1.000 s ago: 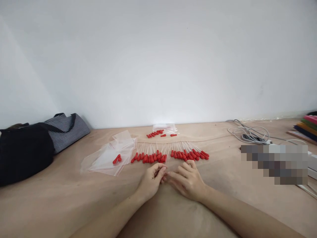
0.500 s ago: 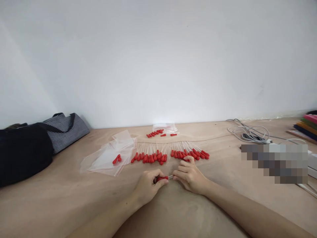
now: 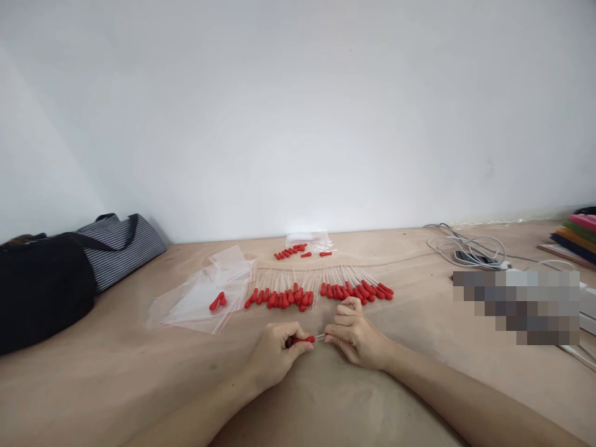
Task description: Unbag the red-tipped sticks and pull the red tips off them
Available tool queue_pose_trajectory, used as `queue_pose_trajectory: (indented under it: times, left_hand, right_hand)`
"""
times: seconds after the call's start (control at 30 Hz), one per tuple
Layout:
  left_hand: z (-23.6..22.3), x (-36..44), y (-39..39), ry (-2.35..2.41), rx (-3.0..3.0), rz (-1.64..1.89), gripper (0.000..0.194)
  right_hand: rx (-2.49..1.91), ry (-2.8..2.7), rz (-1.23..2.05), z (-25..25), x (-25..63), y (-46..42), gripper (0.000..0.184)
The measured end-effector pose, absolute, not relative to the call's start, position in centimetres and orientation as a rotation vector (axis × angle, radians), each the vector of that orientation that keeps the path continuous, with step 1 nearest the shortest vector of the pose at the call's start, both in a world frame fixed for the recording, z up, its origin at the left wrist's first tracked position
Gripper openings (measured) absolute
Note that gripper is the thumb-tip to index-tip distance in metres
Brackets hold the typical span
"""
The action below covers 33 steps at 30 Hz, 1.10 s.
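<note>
Between both hands, low over the wooden table [image 3: 116, 372], I hold one small dropper [image 3: 311, 338] with a red rubber bulb and a clear thin tube. My left hand [image 3: 274, 354] is closed round the red bulb end. My right hand [image 3: 356, 335] pinches the clear tube end. Just beyond my fingers lies a row of several such droppers [image 3: 321, 290], red bulbs toward me. Further back sit several loose red bulbs [image 3: 295, 251] by a small clear bag [image 3: 310, 239].
Clear plastic bags [image 3: 205, 292] with two red bulbs [image 3: 216, 301] lie at left. A black bag [image 3: 41, 282] and a striped bag [image 3: 123, 245] rest far left. White cables [image 3: 470, 251] and stacked coloured sheets [image 3: 577, 236] are at right. A white wall rises behind.
My hands went from resting together at the row of droppers to holding one dropper between them, drawn back toward me. The rest of the scene is unchanged.
</note>
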<state>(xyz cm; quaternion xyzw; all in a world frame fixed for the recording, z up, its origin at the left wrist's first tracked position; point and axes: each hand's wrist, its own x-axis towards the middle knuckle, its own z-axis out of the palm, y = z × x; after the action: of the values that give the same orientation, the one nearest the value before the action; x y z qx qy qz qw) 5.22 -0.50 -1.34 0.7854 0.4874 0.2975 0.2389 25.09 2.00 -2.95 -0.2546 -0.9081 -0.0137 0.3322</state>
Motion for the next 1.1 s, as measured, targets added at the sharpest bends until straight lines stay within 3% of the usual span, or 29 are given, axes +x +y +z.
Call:
queue_pose_trajectory:
  times: [0.63, 0.77, 0.9, 1.1]
  left_hand:
    - [-1.7, 3.8, 0.2, 1.381, 2.343, 1.06, 0.013]
    - [-0.7, 1.6, 1.3, 1.609, 2.264, 1.196, 0.018]
    - [0.6, -3.1, 3.1, 1.984, 2.067, 1.275, 0.024]
    - [0.7, -8.7, 4.3, 2.466, 1.855, 1.157, 0.027]
  right_hand:
    - [-0.815, -2.269, -0.073, -3.2, 25.9, 1.8, 0.026]
    - [-1.038, -2.144, -0.066, -3.2, 25.6, 2.7, 0.026]
    - [-1.326, -1.989, 0.236, -1.3, 25.1, 4.8, 0.026]
    - [-1.57, -1.909, 0.352, 1.1, 23.0, 8.5, 0.024]
